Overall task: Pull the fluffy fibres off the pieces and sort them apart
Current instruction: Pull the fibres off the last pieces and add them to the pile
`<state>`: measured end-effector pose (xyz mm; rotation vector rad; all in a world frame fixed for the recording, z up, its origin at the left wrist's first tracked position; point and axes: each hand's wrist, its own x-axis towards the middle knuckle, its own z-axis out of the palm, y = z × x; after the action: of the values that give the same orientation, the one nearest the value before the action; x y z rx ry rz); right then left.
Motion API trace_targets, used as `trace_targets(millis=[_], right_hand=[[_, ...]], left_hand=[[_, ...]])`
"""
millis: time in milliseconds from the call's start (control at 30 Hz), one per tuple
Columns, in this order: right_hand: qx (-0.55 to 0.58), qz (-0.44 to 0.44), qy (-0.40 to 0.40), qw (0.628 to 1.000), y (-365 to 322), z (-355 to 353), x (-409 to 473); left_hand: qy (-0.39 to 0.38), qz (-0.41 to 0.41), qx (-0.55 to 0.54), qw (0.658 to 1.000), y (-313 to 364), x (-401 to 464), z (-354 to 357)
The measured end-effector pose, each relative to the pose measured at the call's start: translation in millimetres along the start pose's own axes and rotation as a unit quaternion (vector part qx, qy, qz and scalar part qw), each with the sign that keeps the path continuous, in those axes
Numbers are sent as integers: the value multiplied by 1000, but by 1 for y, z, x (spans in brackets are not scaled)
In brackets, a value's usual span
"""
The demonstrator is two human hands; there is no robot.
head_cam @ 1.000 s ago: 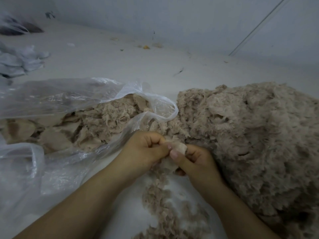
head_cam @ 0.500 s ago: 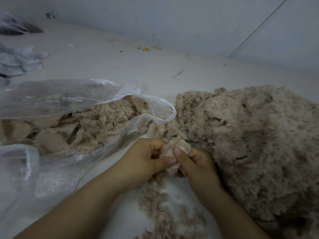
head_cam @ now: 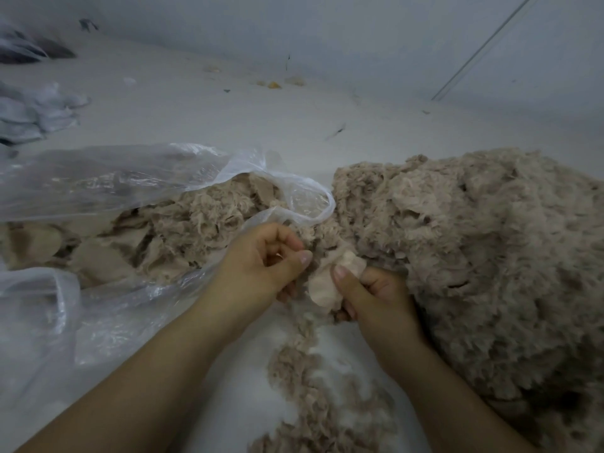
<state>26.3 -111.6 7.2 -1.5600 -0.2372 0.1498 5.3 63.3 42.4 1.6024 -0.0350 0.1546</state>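
My right hand grips a small pale beige piece, thumb pressed on its smooth face. My left hand is just to its left, fingers curled, pinching a tuft of fluffy fibre that still joins the piece. A big mound of beige fluffy fibre fills the right side, touching my right hand. A clear plastic bag lies open at the left, holding flat beige pieces and more fluff. A trail of loose fibre lies on the white surface below my hands.
The white surface stretches back to a pale wall. Crumpled white and dark bags lie at the far left. Small scraps of debris dot the back of the surface.
My hands have drawn a little apart: the left moved left with a pinch of fibre, the right keeps the piece. The camera shifted slightly.
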Motion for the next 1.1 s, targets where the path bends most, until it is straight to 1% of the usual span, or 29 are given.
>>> trace_targets(millis=[67,133,267,333,367,400,500,567,633,733,767,800,833,867,900,933,967,1000,1033,1067,1100], right_hand=[[-46,-18,-20,999,1,0,-1],[-49,-27,-31,998,3,0,0],[-105,-39,-19,993,3,-2,1],[-107,-36,-9,994,3,-3,1],[-100,-35,-6,994,3,-2,1],[-91,-34,-7,995,2,-2,1],[-53,-42,-17,998,1,0,1],[-21,-44,-27,998,-1,-1,1],[-30,-46,-52,997,-2,-1,-1],[-87,-51,-78,992,1,0,-2],[-98,-51,-77,991,2,-1,-2],[-107,-45,-75,990,3,-1,-2],[-119,-38,-70,990,5,-3,-2],[-129,-30,-63,989,5,-4,-1],[-135,-23,-56,989,7,-5,-1],[-137,-18,-49,989,7,-5,-1],[-136,-15,-44,990,8,-5,-1],[-136,-14,-37,990,7,-5,-1],[-137,-14,-29,990,6,-5,-1],[-139,-14,-18,990,5,-5,-1],[-134,-10,-8,991,5,-5,-1]], left_hand=[[-18,18,33,999,-3,-3,8],[-23,12,17,1000,-4,-3,15],[62,-14,-15,998,-8,1,14],[83,-18,-22,996,-8,1,12],[81,-13,-21,996,-8,0,11],[62,-7,-19,998,-7,0,10],[-46,7,-6,999,-7,-3,9],[-72,20,-5,997,-5,-3,10],[-56,37,-20,998,-4,-3,8],[-23,60,-5,998,-1,-2,7],[0,63,3,998,1,-1,6],[42,65,12,997,2,0,5],[101,71,23,992,4,2,1],[169,85,41,981,6,5,-5],[232,116,88,962,8,9,-14],[277,154,176,932,10,12,-25],[296,184,295,890,11,15,-38],[283,194,418,841,9,18,-48],[248,178,519,798,5,21,-56],[215,143,585,769,2,21,-58],[201,110,623,748,1,18,-57]])
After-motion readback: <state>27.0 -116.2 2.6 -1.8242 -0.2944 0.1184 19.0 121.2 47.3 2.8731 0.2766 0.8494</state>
